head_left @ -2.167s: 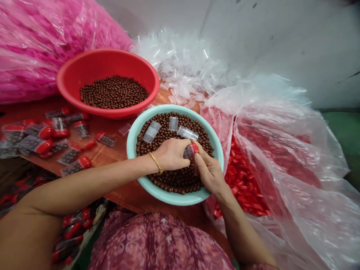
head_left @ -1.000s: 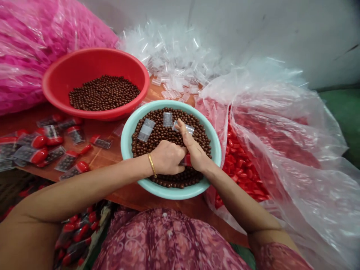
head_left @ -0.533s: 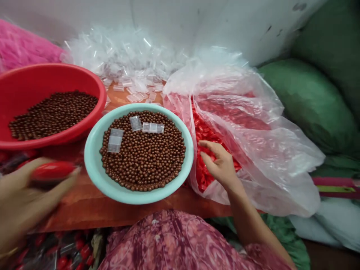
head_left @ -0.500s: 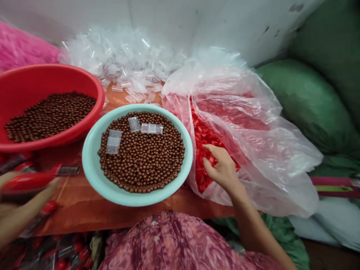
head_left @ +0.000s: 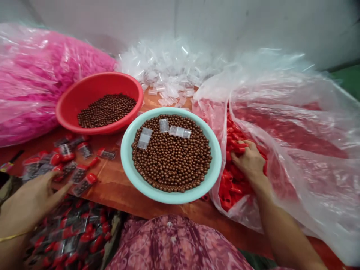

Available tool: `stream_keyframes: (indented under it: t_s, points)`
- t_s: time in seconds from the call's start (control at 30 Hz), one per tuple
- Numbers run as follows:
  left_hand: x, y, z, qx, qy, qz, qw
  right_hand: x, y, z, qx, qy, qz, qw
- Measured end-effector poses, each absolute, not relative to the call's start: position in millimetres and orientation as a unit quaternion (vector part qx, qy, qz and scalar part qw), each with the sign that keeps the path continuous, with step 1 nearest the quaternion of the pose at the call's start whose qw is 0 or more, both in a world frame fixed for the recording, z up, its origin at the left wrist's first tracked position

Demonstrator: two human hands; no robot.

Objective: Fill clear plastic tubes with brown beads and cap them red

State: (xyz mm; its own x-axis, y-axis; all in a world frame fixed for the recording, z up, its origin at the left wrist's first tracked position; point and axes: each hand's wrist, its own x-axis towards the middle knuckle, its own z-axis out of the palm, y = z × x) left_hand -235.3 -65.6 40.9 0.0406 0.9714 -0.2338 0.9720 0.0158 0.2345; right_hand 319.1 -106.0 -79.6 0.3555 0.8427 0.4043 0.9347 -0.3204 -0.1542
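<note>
My left hand is at the lower left, thumb and fingers apart beside several small clear containers with red caps and dark balls inside. I see nothing held in it. On the right, my right hand reaches into a translucent plastic bag of red plastic caps. Its fingers are bent around a red cap, with the fingertips partly hidden. Between my hands stands a light-blue basin of round brown balls. Three clear plastic pieces lie on the balls.
A red basin with more brown balls stands behind, to the left. Beside it lies a bag of pink pieces. Clear plastic pieces are heaped along the wall. Below the table edge, many filled red-capped containers are piled.
The view has swung left. My left hand has let go of the red-capped item it held by the other containers. My right hand has gone deeper among the red caps and closed around one.
</note>
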Motion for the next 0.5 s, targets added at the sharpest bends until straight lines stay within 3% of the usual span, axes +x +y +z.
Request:
stream_keyframes:
  t_s: [0.07,0.13,0.2,0.3,0.43,0.5]
  points:
    - [-200.5,-58.9,48.9,0.725,0.683,0.082,0.043,325.1,-105.4,-80.2,-0.808,-0.53,-0.114,0.231]
    - [-153.1,-52.4,56.1,0.802,0.577,0.143,0.057,327.2,-108.7,-79.4,-0.801,-0.515,-0.108,0.287]
    - [-101.7,-43.8,57.7,0.866,0.456,0.146,0.143,325.4,-112.9,-76.7,-0.789,-0.492,-0.091,0.356]
    - [-32.5,-22.2,45.6,0.864,0.429,0.027,0.263,317.3,-117.4,-66.5,-0.774,-0.452,-0.058,0.441]
    - [25.4,14.1,19.3,0.612,0.526,-0.018,0.59,298.5,-117.4,-37.7,-0.726,-0.435,-0.019,0.532]
    - [38.1,25.5,9.4,0.498,0.562,0.024,0.66,285.0,-114.5,-20.3,-0.695,-0.461,0.017,0.552]
